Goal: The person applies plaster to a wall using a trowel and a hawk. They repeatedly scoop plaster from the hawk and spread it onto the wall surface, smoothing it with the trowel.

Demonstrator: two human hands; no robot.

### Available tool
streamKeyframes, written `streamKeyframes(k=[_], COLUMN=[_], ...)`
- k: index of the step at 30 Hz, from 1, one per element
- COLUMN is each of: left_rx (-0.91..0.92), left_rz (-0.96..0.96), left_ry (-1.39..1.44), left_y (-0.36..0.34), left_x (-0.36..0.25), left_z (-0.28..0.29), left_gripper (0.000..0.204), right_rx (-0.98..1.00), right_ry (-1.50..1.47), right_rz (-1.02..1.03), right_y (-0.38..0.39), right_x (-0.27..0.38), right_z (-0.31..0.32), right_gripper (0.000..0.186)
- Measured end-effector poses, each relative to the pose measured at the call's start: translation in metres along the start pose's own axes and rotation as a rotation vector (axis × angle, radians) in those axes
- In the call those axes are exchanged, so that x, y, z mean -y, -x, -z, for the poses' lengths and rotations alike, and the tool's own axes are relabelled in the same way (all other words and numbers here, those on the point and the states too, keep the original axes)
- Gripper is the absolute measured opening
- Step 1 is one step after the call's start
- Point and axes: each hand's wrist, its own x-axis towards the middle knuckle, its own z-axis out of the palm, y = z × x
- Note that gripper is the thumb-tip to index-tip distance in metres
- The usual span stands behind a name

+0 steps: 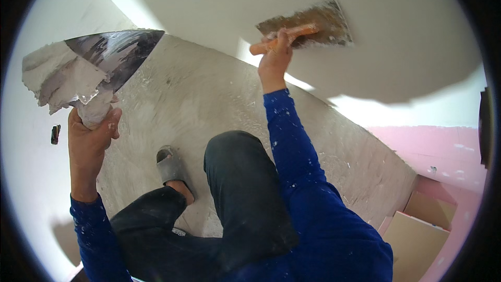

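Note:
My left hand [90, 136] grips the plaster-covered handle of a wide plastering board [133, 55], a flat dark blade whose left part is loaded with grey-white plaster [62, 75]. Over at the upper right, my right hand [275, 62] is wrapped round the orange handle of a rectangular plastering trowel [329, 23]. The trowel's flat, stained blade lies against or very close to the pale plastered wall [396, 36]. White specks dot both blue sleeves.
The bare concrete floor [156, 89] meets the wall along a diagonal edge. My slippered foot [172, 169] stands on it. Pink wall [433, 146] and brown boards [417, 240] are at the right. A small dark opening [55, 134] sits in the left wall.

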Motion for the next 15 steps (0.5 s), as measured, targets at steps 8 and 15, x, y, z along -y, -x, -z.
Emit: streamKeyframes(k=[8,15], left_rx=[0.037,-0.004], left_rz=[-0.035,-0.040], left_ry=[-0.019,-0.012], left_y=[-0.006,-0.004], left_x=[0.000,-0.005], left_z=[0.000,-0.003], left_gripper=[0.023,0.024], right_rx=[-0.052,0.180], right_ry=[0.063,0.061], right_rz=[0.076,-0.048], right_y=[-0.005,0.027], right_x=[0.105,0.153], right_z=[0.130,0.171], right_gripper=[0.025,0.022])
